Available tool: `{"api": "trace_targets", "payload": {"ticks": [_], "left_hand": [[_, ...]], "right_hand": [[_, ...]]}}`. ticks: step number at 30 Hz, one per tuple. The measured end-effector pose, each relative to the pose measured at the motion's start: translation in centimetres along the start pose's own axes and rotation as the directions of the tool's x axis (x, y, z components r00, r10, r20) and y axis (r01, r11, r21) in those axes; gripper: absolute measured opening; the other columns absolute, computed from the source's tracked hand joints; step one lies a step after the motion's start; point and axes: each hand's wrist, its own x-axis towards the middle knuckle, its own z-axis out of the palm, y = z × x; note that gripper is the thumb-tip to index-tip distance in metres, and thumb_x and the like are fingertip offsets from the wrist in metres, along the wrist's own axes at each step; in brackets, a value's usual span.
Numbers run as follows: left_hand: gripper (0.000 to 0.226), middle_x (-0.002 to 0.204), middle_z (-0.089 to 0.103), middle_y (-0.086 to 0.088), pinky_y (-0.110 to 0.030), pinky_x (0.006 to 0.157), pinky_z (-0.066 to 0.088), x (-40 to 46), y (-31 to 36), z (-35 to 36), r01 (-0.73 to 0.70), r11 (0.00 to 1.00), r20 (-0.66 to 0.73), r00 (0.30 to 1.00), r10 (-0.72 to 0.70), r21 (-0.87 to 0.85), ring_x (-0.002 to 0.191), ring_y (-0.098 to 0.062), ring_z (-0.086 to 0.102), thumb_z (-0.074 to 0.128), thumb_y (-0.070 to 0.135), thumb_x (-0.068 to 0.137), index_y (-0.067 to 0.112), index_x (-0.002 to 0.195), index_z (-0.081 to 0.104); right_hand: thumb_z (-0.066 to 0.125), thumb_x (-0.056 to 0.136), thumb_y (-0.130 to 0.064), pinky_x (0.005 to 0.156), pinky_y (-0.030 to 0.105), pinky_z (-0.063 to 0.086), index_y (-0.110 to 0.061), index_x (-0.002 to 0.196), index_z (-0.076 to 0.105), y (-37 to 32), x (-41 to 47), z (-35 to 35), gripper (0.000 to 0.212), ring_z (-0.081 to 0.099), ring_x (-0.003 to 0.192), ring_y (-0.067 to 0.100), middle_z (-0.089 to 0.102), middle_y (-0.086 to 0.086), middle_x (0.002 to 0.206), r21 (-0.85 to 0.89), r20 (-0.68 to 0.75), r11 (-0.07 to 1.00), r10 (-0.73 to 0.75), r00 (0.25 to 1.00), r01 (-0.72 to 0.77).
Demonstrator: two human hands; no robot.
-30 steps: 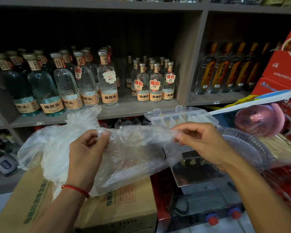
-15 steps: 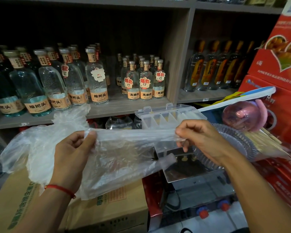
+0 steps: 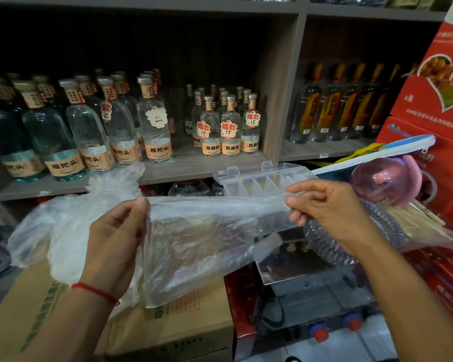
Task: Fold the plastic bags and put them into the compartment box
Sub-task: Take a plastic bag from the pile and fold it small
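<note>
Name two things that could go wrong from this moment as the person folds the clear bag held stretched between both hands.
1. The left hand and right hand only pinch the thin plastic bag at its top edge, so it may slip or tear if pulled tighter.
2. The open compartment box lies just behind the bag, beside a pink globe; a careless swing of the right hand could knock either off.

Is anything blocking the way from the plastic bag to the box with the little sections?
Nothing visible blocks it. The left hand and right hand pinch the plastic bag stretched between them, right in front of the compartment box. Its lid hangs open, so the compartments are uncovered.
</note>
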Motion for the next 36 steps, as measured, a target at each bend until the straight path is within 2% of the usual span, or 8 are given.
{"api": "trace_targets", "payload": {"ticks": [5,9,12,16,22,27,32,36], "left_hand": [[0.017,0.075,0.074,-0.002,-0.02,0.066,0.057,0.3,0.0,-0.5,-0.219,0.954,-0.073,0.968,0.238,0.206,0.068,-0.011,0.064,0.069,0.04,0.093,0.027,0.089,0.081],[0.019,0.074,0.073,-0.006,-0.035,0.075,0.057,0.7,0.6,-0.7,-0.305,0.891,-0.069,0.936,0.346,0.336,0.07,-0.026,0.071,0.063,0.035,0.101,0.024,0.092,0.075],[0.027,0.064,0.066,-0.005,-0.024,0.064,0.053,1.1,1.4,-0.2,-0.365,0.839,-0.037,0.91,0.413,0.404,0.057,-0.02,0.064,0.052,0.033,0.108,0.018,0.091,0.066],[0.03,0.064,0.052,-0.012,-0.032,0.054,0.042,1.3,2.9,0.7,-0.412,0.79,-0.027,0.88,0.474,0.453,0.057,-0.025,0.048,0.045,0.034,0.11,0.018,0.087,0.056],[0.021,0.063,0.053,-0.013,-0.034,0.05,0.036,2.0,5.9,0.7,-0.533,0.6,0.087,0.787,0.611,0.597,0.057,-0.029,0.048,0.049,0.03,0.109,0.022,0.092,0.059],[0.02,0.061,0.048,-0.019,-0.039,0.048,0.032,2.8,9.4,1.5,-0.618,0.545,0.202,0.746,0.635,0.567,0.053,-0.028,0.043,0.049,0.028,0.109,0.017,0.094,0.058],[0.018,0.061,0.051,-0.009,-0.044,0.047,0.042,2.5,12.9,3.4,-0.725,0.412,0.425,0.67,0.609,0.552,0.05,-0.022,0.048,0.044,0.031,0.109,0.017,0.101,0.054],[0.02,0.057,0.052,-0.004,-0.052,0.045,0.044,1.6,13.9,6.0,-0.813,0.29,0.668,0.581,0.465,0.505,0.046,-0.021,0.05,0.039,0.038,0.106,0.022,0.104,0.05]], "right_hand": [[0.082,0.075,-0.017,0.054,0.024,0.058,-0.007,0.095,0.079,0.0,0.0,-0.2,0.023,0.072,0.057,0.024,0.075,0.018,0.072,-0.038,0.02,0.999,0.036,0.999,-0.035],[0.08,0.085,-0.005,0.056,0.024,0.058,-0.013,0.087,0.081,-0.1,0.0,-0.4,0.008,0.072,0.061,0.025,0.075,0.018,0.074,-0.043,0.041,0.999,0.023,0.999,-0.022],[0.076,0.092,-0.009,0.06,0.026,0.058,-0.016,0.088,0.08,-0.6,-0.2,-0.2,0.009,0.073,0.069,0.025,0.076,0.015,0.08,-0.026,0.081,0.999,0.024,0.996,-0.022],[0.07,0.097,-0.008,0.059,0.024,0.058,-0.011,0.091,0.076,-0.9,-0.3,0.3,0.009,0.073,0.071,0.021,0.076,0.014,0.083,0.05,0.1,0.999,0.016,0.995,-0.021],[0.071,0.096,-0.007,0.06,0.025,0.057,-0.017,0.095,0.079,-0.8,0.0,0.4,0.013,0.07,0.068,0.02,0.077,0.012,0.082,-0.007,0.031,0.999,-0.052,0.998,0.053],[0.069,0.097,-0.007,0.063,0.026,0.059,-0.016,0.097,0.077,-1.2,0.0,0.7,0.012,0.074,0.076,0.025,0.078,0.009,0.085,0.012,0.029,0.998,-0.061,0.998,0.06],[0.066,0.099,-0.044,0.093,0.038,0.056,-0.032,0.108,0.076,-2.9,-0.1,1.4,0.018,0.07,0.106,0.01,0.076,-0.012,0.108,-0.04,-0.157,0.992,-0.121,0.98,0.116],[0.059,0.081,-0.076,0.09,0.014,0.049,-0.052,0.124,0.063,-5.3,-0.4,5.5,0.05,0.06,0.115,-0.011,0.065,-0.034,0.12,-0.076,0.096,0.969,-0.228,0.969,0.236]]}}
